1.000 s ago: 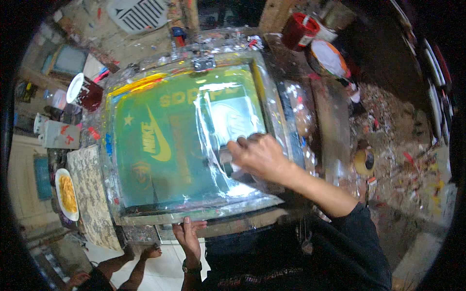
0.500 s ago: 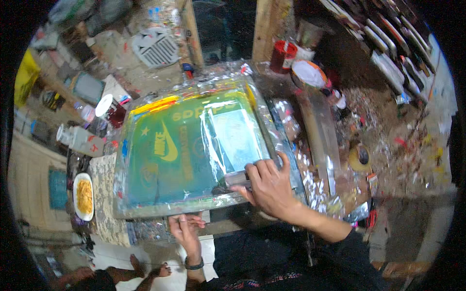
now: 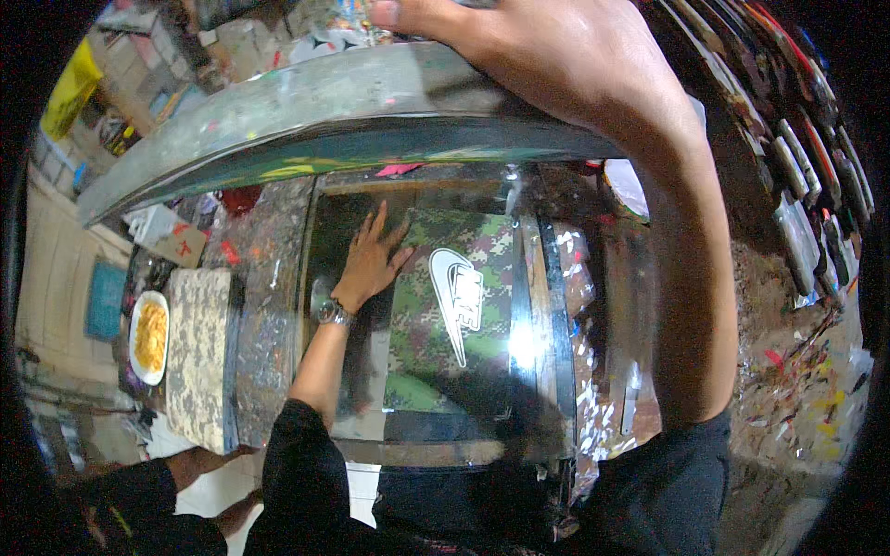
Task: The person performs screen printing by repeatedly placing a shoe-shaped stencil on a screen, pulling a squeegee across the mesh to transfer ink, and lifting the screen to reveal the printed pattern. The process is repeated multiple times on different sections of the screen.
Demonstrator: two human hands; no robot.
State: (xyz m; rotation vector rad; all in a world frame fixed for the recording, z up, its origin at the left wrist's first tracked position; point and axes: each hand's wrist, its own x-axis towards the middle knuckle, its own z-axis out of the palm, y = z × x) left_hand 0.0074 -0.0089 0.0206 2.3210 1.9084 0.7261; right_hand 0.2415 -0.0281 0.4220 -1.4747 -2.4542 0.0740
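My right hand [image 3: 538, 65], high at the top, grips the edge of the raised, paint-stained screen frame [image 3: 241, 111], its thumb over the top. Below it lies a green camouflage piece [image 3: 417, 361] bearing a white curved emblem [image 3: 450, 292] with lettering, on the printing board [image 3: 352, 394]. My left hand [image 3: 371, 259] rests with fingers spread on the board beside the upper left edge of that piece, fingertips pointing away from me. A watch [image 3: 334, 310] is on that wrist.
A beige camouflage stack [image 3: 195, 361] and a dish of yellow food [image 3: 148, 338] are at the left. A co-worker's dark sleeve [image 3: 120, 500] shows lower left. Many long squeegees [image 3: 802, 167] line the upper right. A white container [image 3: 626, 185] is partly hidden behind my arm.
The screen has swung up, exposing the printed camouflage piece. My right hand has moved from the squeegee to the frame; my left hand has moved from the front edge onto the board.
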